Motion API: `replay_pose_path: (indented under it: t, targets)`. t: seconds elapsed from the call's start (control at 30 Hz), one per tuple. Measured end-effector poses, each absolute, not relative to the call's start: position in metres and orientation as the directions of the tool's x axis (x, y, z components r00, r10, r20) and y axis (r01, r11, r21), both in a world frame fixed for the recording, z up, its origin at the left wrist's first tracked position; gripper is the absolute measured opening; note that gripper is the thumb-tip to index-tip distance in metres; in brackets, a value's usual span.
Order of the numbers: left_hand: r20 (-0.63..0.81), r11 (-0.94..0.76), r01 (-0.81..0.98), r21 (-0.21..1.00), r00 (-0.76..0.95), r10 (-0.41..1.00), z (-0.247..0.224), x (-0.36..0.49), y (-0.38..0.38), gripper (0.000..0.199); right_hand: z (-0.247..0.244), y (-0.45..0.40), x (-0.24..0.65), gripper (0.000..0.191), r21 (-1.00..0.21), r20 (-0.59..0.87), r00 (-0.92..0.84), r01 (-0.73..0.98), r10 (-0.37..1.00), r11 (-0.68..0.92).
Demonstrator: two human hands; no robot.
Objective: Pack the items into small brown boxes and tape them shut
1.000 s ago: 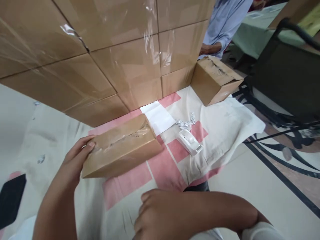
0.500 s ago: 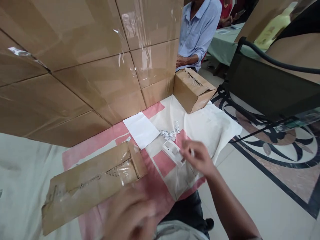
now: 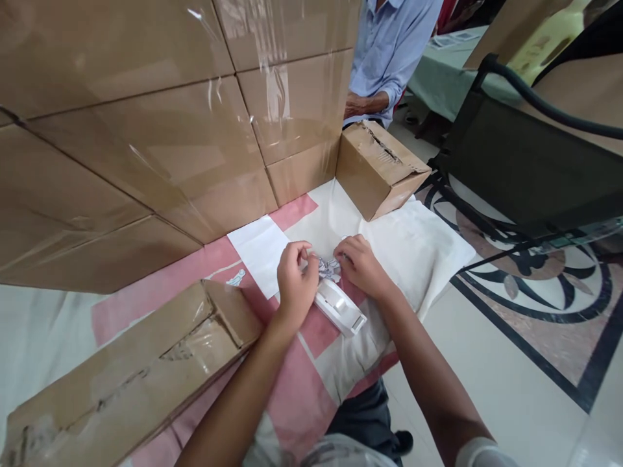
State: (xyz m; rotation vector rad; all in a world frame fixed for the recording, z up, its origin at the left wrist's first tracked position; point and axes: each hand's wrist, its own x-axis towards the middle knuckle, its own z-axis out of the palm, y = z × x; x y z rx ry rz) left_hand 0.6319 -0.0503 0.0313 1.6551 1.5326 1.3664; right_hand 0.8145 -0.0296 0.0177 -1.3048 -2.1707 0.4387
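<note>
My left hand [image 3: 296,282] is beside a small pile of shiny silvery pieces [image 3: 329,267], thumb and fingers curled together. Over the pile's right side, my right hand [image 3: 361,264] has its fingers bent into a pinch. Whatever either hand holds is too small or hidden to name. Just below the pile lies a long white plastic case [image 3: 339,307], slanting down to the right. A white sheet of paper [image 3: 257,250] lies left of my left hand, which covers part of its edge.
Stacked taped cartons [image 3: 195,143] form a wall behind the pink and white cloth [image 3: 287,383]. A long carton [image 3: 131,370] lies at left, a smaller carton [image 3: 379,168] at back right. A seated person in a blue shirt [image 3: 394,52] is beyond; a dark folding chair [image 3: 530,162] stands right.
My left hand has moved up from the lower front to the pile. My right hand has moved up and left, off the white case to the pile's right side.
</note>
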Motion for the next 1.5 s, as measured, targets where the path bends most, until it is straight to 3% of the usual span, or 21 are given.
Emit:
replay_pose_path:
  t: [0.2, 0.3, 0.43, 0.6, 0.83, 1.03, 1.2, 1.27, 1.37, 1.43, 1.5]
  targets:
    - [0.300, -0.242, 0.516, 0.821, -0.031, 0.953, 0.004, 0.621, -0.041, 0.010, 0.003, -0.019, 0.831, 0.034, -0.425, 0.275, -0.131, 0.872, 0.952, 0.243]
    - [0.281, -0.228, 0.515, 0.826, -0.026, 0.959, 0.002, 0.620, -0.042, 0.010, -0.001, -0.016, 0.834, 0.028, -0.441, 0.278, -0.119, 0.866, 0.953, 0.237]
    - [0.272, -0.223, 0.514, 0.829, -0.021, 0.962, 0.004, 0.620, -0.041, 0.009, -0.001, -0.013, 0.833, 0.035, -0.387, 0.284, -0.086, 0.901, 0.955, 0.196]
    - [0.278, -0.232, 0.523, 0.820, -0.010, 0.960, 0.003, 0.620, -0.040, 0.009, -0.001, -0.007, 0.830, 0.025, -0.367, 0.258, -0.081, 0.914, 0.963, 0.175]
    - [0.296, -0.239, 0.526, 0.816, -0.024, 0.955, -0.001, 0.622, -0.041, 0.009, -0.007, 0.002, 0.822, 0.015, -0.390, 0.412, -0.009, 0.902, 0.911, 0.185]
    - [0.368, -0.296, 0.519, 0.802, -0.040, 0.929, -0.004, 0.623, -0.038, 0.009, 0.000, 0.000, 0.823, 0.012, -0.639, 0.571, 0.197, 0.716, 0.797, 0.281]
    - [0.541, -0.480, 0.486, 0.730, 0.018, 0.841, 0.024, 0.627, -0.058, 0.012, 0.036, -0.028, 0.810, 0.012, -0.765, 0.591, 0.363, 0.535, 0.721, 0.358]
    - [0.642, -0.614, 0.457, 0.643, 0.115, 0.758, 0.050, 0.620, -0.080, 0.012, 0.057, -0.047, 0.792, 0.012, -0.830, 0.548, 0.438, 0.395, 0.713, 0.395]
    - [0.779, -0.789, 0.473, 0.393, 0.284, 0.558, 0.095, 0.592, -0.122, 0.017, 0.083, -0.077, 0.749, 0.012, -0.899, 0.434, 0.474, 0.166, 0.766, 0.406]
    - [0.736, -0.678, 0.658, 0.327, 0.273, 0.619, 0.117, 0.561, -0.148, 0.020, 0.087, -0.093, 0.713, 0.012, -0.929, 0.358, 0.359, 0.047, 0.862, 0.366]
    - [0.537, -0.323, 0.905, 0.276, 0.134, 0.833, 0.129, 0.525, -0.167, 0.033, 0.079, -0.101, 0.677, 0.014, -0.954, 0.285, 0.161, -0.047, 0.945, 0.296]
